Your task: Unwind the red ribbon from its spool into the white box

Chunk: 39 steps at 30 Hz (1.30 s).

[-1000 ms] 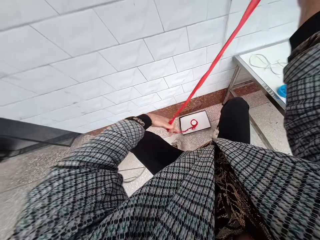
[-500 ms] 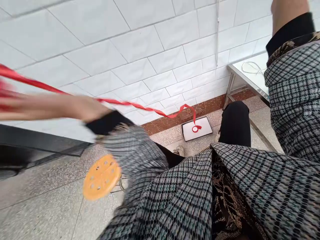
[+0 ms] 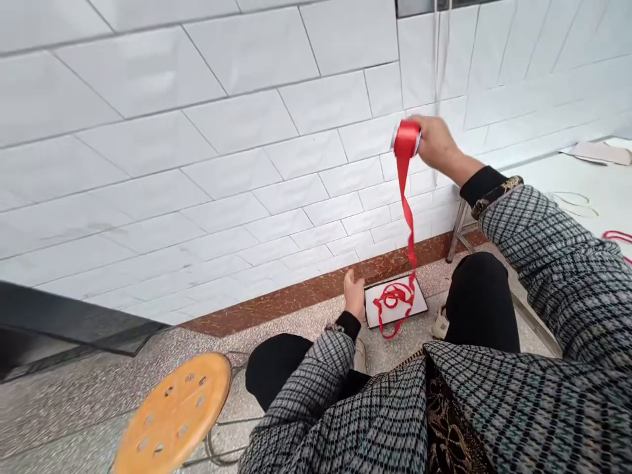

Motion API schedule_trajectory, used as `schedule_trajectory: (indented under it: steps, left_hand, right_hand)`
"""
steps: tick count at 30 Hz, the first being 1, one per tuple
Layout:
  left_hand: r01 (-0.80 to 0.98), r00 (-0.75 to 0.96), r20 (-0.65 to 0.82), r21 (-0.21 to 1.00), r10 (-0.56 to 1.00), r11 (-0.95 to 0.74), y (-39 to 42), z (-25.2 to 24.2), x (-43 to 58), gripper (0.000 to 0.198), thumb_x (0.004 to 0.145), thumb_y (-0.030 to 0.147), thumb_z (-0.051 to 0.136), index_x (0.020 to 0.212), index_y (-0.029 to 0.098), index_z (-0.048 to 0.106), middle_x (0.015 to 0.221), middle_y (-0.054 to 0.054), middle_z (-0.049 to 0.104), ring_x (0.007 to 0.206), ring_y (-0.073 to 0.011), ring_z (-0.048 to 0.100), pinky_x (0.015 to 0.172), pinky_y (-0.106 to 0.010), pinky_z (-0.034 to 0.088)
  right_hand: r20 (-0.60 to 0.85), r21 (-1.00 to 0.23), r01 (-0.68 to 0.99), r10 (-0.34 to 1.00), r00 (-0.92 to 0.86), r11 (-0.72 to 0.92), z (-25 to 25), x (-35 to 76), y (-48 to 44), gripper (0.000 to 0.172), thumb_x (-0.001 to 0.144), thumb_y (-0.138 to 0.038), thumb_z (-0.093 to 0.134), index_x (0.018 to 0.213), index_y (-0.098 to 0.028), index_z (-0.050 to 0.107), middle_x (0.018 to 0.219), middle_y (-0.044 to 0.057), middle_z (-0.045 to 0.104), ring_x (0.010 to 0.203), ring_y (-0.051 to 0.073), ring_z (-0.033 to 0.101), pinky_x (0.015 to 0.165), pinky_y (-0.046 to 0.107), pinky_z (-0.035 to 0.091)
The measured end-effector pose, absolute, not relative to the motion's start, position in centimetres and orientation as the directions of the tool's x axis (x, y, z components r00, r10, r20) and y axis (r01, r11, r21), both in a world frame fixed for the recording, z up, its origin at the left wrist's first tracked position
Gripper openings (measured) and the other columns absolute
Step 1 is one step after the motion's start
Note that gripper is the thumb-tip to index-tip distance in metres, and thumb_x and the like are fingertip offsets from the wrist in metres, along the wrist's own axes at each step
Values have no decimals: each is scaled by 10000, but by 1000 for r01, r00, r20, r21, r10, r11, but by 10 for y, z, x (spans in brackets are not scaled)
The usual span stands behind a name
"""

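Observation:
My right hand (image 3: 437,141) is raised in front of the tiled wall and grips a roll of red ribbon (image 3: 406,137). A red ribbon strand (image 3: 407,217) hangs straight down from the roll and piles in loops on a white board (image 3: 419,304) on the floor. My left hand (image 3: 354,293) reaches down beside the left edge of that board, fingers together, its back toward me; I cannot see anything in it. My knees in black trousers frame the board.
An orange round stool (image 3: 172,415) with holes stands at the lower left. A metal-legged white table (image 3: 582,187) with cords and red string stands at the right. A white tiled wall with a brown skirting strip (image 3: 296,296) runs behind; a dark ledge (image 3: 64,322) sits left.
My left hand dropped from far left down to the board's edge. My right hand came into view holding the roll high. The ribbon went slack and piled in loops on the board.

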<state>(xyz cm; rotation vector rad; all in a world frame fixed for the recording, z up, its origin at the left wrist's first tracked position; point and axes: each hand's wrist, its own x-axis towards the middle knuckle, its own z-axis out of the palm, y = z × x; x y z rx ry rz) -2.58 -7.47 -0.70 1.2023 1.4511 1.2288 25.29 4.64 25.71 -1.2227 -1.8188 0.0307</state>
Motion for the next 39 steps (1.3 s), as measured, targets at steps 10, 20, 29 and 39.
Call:
schedule_trajectory:
  steps: [10, 20, 29, 39]
  left_hand:
    - [-372, 301, 345, 901, 889, -223, 0, 125, 14, 677, 822, 857, 796, 1016, 210, 831, 1166, -120, 850, 1266, -298, 762, 1251, -484, 503]
    - [-470, 193, 70, 882, 979, 30, 8, 80, 17, 474, 793, 574, 970, 872, 172, 731, 549, 90, 502, 488, -66, 474, 574, -244, 507]
    - [-374, 180, -191, 894, 965, 247, 12, 38, 12, 288, 950, 418, 845, 897, 157, 737, 587, 87, 454, 456, -39, 359, 426, -181, 284]
    - [-340, 195, -254, 889, 947, 308, 5, 10, 16, 365, 956, 524, 819, 916, 168, 750, 471, 113, 385, 404, -52, 290, 421, -194, 231]
  right_hand:
    - [485, -466, 679, 806, -341, 567, 214, 191, 42, 282, 926, -157, 584, 1121, -214, 779, 1220, 68, 829, 1204, 293, 720, 944, 341, 511]
    - [367, -287, 853, 873, -322, 436, 130, 185, 84, 453, 956, -97, 544, 1330, -145, 795, 1316, 139, 834, 1168, 319, 769, 932, 349, 529]
    - [39, -361, 906, 974, -222, 221, 69, 172, 93, 439, 967, -46, 554, 1319, -96, 812, 1229, 187, 848, 1129, 337, 786, 893, 335, 512]
    - [-172, -802, 593, 979, -110, -74, 54, 170, 101, 365, 885, 84, 500, 1045, -145, 735, 611, -33, 667, 494, 125, 632, 576, 213, 479]
